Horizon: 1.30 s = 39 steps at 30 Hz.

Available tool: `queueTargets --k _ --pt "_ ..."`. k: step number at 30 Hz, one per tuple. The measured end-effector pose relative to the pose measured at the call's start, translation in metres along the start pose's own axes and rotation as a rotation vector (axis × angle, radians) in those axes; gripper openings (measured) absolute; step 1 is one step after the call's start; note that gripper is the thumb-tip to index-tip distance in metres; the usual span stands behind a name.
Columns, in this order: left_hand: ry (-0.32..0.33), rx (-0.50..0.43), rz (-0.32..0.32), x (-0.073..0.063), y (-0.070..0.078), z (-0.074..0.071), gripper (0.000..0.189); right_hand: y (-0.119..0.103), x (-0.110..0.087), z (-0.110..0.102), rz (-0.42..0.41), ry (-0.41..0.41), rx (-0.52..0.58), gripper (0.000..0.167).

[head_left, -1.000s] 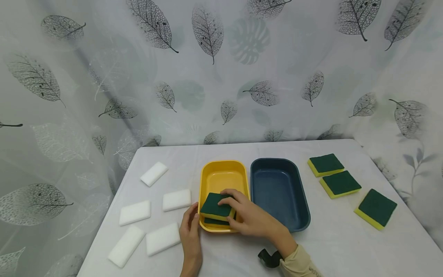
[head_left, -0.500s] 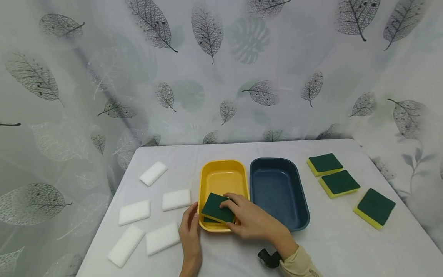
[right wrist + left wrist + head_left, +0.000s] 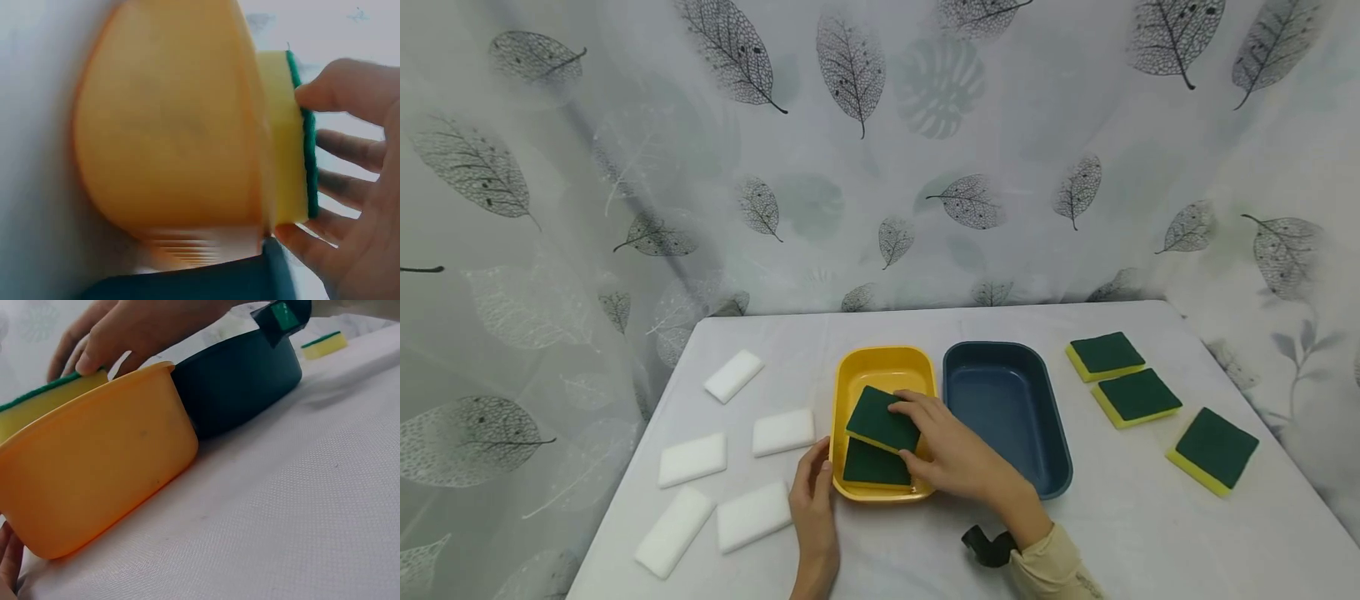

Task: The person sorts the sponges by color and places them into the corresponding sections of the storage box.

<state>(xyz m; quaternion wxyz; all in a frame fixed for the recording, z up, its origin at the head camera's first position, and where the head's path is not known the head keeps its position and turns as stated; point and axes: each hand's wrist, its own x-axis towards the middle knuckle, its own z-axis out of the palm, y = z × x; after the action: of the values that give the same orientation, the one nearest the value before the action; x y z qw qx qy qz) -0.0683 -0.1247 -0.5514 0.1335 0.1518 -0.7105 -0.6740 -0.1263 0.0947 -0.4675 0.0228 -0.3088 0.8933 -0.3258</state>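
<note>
My right hand (image 3: 955, 454) holds a yellow scrub sponge (image 3: 880, 415) with a green scouring face, thumb at its near edge and fingers over its far right part. This sponge is tilted in the yellow tub (image 3: 883, 373) and partly covers a second scrub sponge (image 3: 874, 465) lying near the tub's front. In the right wrist view, the held sponge (image 3: 284, 144) stands above the tub's rim, green side towards the palm. Along the tub's left wall rests my left hand (image 3: 814, 496), fingers extended against the outside. The left wrist view catches only its fingers at lower left.
A dark blue tub (image 3: 1003, 404) stands against the yellow tub's right side. Several white sponges (image 3: 752, 517) lie to the left on the white-covered table (image 3: 1135, 517). Three scrub sponges (image 3: 1138, 396) lie to the right. A black wrist camera (image 3: 988, 547) sits on my right wrist.
My right hand has shifted the upper scrub sponge away from me and slightly right, turning it and uncovering more of the lower one. The left hand stays at the tub's wall.
</note>
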Motion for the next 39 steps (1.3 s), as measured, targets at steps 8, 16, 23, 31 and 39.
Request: queueTargets --k 8,16,23,31,39 --pt "-0.002 -0.001 0.003 0.000 -0.001 0.000 0.034 0.002 0.017 0.000 -0.007 0.108 -0.150 0.059" --pt "0.000 0.010 -0.019 0.001 0.000 0.000 0.035 0.004 0.038 0.002 0.042 0.039 -0.208 0.060" --pt "-0.006 0.004 -0.021 0.000 0.000 0.000 0.034 0.007 0.052 0.004 0.065 -0.036 -0.219 0.051" --pt "-0.006 0.007 -0.016 0.000 0.001 -0.001 0.034 0.008 0.056 0.009 0.109 -0.093 -0.239 0.048" --pt "-0.004 0.006 -0.024 -0.001 0.001 -0.001 0.034 0.010 0.055 0.013 0.105 -0.106 -0.268 0.049"
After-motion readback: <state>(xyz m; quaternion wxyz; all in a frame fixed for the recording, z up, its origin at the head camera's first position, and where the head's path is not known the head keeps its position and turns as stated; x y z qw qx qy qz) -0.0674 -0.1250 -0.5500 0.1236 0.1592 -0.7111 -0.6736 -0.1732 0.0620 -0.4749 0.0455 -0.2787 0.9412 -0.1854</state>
